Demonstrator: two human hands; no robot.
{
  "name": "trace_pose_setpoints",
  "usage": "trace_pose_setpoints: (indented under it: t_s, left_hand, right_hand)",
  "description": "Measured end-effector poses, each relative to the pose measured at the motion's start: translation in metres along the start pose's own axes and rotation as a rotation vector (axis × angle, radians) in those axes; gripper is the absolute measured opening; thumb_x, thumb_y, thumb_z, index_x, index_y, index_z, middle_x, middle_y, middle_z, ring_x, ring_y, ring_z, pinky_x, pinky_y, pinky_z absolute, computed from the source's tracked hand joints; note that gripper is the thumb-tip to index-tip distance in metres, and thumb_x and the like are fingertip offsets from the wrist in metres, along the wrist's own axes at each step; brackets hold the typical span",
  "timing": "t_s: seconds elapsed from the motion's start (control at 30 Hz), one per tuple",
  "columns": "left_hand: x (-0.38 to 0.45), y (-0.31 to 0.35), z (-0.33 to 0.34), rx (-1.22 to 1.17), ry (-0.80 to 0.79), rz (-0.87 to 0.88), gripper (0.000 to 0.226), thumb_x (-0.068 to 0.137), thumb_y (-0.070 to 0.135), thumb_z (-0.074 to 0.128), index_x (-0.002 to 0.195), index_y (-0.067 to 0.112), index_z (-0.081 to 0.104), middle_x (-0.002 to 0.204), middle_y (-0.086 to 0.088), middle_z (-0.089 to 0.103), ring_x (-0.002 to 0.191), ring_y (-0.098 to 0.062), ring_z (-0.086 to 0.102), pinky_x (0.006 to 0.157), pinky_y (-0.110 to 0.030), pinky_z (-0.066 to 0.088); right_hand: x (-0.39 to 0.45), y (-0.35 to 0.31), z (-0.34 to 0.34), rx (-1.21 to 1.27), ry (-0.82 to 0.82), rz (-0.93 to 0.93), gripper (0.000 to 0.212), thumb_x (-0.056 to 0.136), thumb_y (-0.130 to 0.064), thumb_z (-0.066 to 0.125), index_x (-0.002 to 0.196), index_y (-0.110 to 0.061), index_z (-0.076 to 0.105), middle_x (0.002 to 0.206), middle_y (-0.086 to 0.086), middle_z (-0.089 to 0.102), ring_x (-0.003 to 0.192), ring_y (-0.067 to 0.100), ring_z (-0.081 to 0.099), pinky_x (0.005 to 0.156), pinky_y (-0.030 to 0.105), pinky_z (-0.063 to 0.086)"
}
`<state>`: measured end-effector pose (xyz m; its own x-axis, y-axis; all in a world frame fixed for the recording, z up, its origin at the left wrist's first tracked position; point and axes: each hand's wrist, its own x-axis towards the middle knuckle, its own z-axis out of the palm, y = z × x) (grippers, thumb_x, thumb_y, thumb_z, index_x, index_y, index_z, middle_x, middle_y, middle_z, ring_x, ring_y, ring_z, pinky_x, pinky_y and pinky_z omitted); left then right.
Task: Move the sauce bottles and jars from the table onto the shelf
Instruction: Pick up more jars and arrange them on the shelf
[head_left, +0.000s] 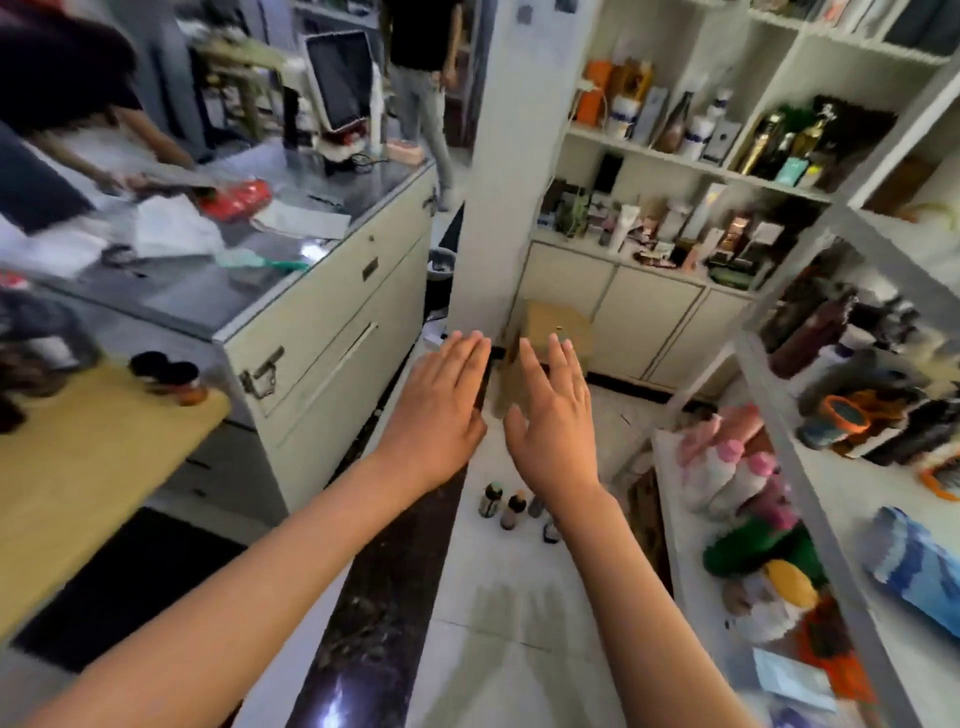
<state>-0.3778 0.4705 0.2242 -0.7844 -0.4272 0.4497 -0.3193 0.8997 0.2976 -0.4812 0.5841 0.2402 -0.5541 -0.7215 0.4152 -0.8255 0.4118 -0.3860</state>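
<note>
My left hand (441, 405) and my right hand (553, 415) are stretched out side by side over the floor, palms down, fingers apart, holding nothing. Two dark-lidded jars (166, 376) stand at the far corner of the yellow wooden table (78, 467) at the left, well away from both hands. The white metal shelf (769, 395) rises at the right and carries several bottles and jars on its levels. Several small bottles (506, 506) stand on the floor below my right wrist.
A cream cabinet counter (332, 312) with papers and a monitor stands behind the table. Two other people are at the back left. A cardboard box (550, 332) sits on the floor ahead by a white pillar. White wall shelves (675, 156) hold products.
</note>
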Motion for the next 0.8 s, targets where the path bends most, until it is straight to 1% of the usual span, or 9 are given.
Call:
trace_pose_setpoints:
  t_s: [0.1,0.2,0.33,0.4,0.47,0.57,0.67,0.73,0.8]
  left_hand:
    - [-0.029,-0.07,-0.031,-0.014,0.032,-0.128,0.078,0.089,0.021,0.056,0.154,0.01,0.014,0.161,-0.009,0.017,0.149,-0.025,0.013,0.121,-0.042,0.015]
    - [-0.065,-0.143,-0.054,-0.029,0.052,-0.26,0.079,0.09,0.021,0.055,0.155,0.012,0.01,0.162,-0.007,0.013,0.149,-0.022,0.009,0.122,-0.04,0.011]
    - [-0.102,-0.224,-0.077,-0.017,0.066,-0.385,0.077,0.092,0.022,0.055,0.155,0.011,0.013,0.162,-0.008,0.014,0.149,-0.023,0.008,0.122,-0.038,0.009]
    - [-0.114,-0.255,-0.088,-0.023,0.086,-0.447,0.077,0.092,0.022,0.057,0.155,0.012,0.013,0.162,-0.007,0.014,0.15,-0.022,0.007,0.122,-0.038,0.01]
    - [-0.123,-0.28,-0.095,-0.03,0.121,-0.5,0.077,0.092,0.021,0.057,0.155,0.014,0.012,0.163,-0.006,0.013,0.15,-0.022,0.006,0.122,-0.037,0.008]
    - [-0.135,-0.314,-0.103,-0.035,0.17,-0.561,0.076,0.092,0.019,0.055,0.155,0.013,0.013,0.162,-0.005,0.014,0.15,-0.021,0.007,0.118,-0.032,0.003]
    - [-0.149,-0.343,-0.106,-0.051,0.189,-0.636,0.074,0.093,0.018,0.056,0.154,0.013,0.016,0.162,-0.005,0.016,0.15,-0.022,0.008,0.117,-0.031,0.004]
    - [-0.154,-0.361,-0.104,-0.07,0.178,-0.702,0.074,0.093,0.018,0.057,0.154,0.014,0.016,0.161,-0.004,0.017,0.149,-0.022,0.009,0.118,-0.034,0.01]
    - [-0.156,-0.377,-0.099,-0.086,0.153,-0.762,0.074,0.092,0.018,0.058,0.154,0.014,0.017,0.161,-0.004,0.019,0.149,-0.021,0.01,0.119,-0.038,0.016]
  right_hand:
    - [0.018,-0.065,0.051,0.082,-0.027,-0.004,0.072,0.091,-0.011,0.058,0.157,-0.02,0.028,0.165,0.012,0.017,0.154,0.024,0.005,0.121,0.03,0.003]
    - [0.031,-0.13,0.105,0.141,-0.093,-0.051,0.073,0.09,-0.008,0.058,0.156,-0.018,0.029,0.164,0.013,0.02,0.153,0.025,0.01,0.121,0.028,0.004]
    - [0.039,-0.203,0.165,0.186,-0.216,-0.148,0.073,0.09,-0.006,0.058,0.156,-0.017,0.029,0.164,0.011,0.021,0.153,0.022,0.014,0.125,0.038,0.017]
    - [0.042,-0.235,0.187,0.185,-0.261,-0.173,0.074,0.091,-0.008,0.059,0.156,-0.022,0.027,0.164,0.01,0.021,0.152,0.022,0.015,0.124,0.035,0.015]
    - [0.045,-0.259,0.204,0.184,-0.299,-0.21,0.075,0.091,-0.01,0.06,0.157,-0.025,0.027,0.164,0.009,0.022,0.152,0.021,0.016,0.121,0.029,0.012]
    - [0.054,-0.288,0.232,0.183,-0.371,-0.266,0.073,0.091,-0.009,0.059,0.156,-0.025,0.029,0.163,0.01,0.025,0.152,0.022,0.017,0.118,0.025,0.01]
    - [0.062,-0.308,0.257,0.186,-0.438,-0.298,0.073,0.092,-0.008,0.058,0.156,-0.025,0.028,0.163,0.009,0.025,0.152,0.022,0.017,0.122,0.03,0.015]
    - [0.068,-0.318,0.274,0.21,-0.48,-0.312,0.071,0.093,-0.007,0.057,0.156,-0.025,0.029,0.164,0.008,0.024,0.152,0.021,0.017,0.124,0.037,0.02]
    - [0.075,-0.324,0.293,0.241,-0.521,-0.318,0.069,0.094,-0.008,0.057,0.156,-0.025,0.031,0.164,0.006,0.023,0.152,0.021,0.02,0.123,0.039,0.024]
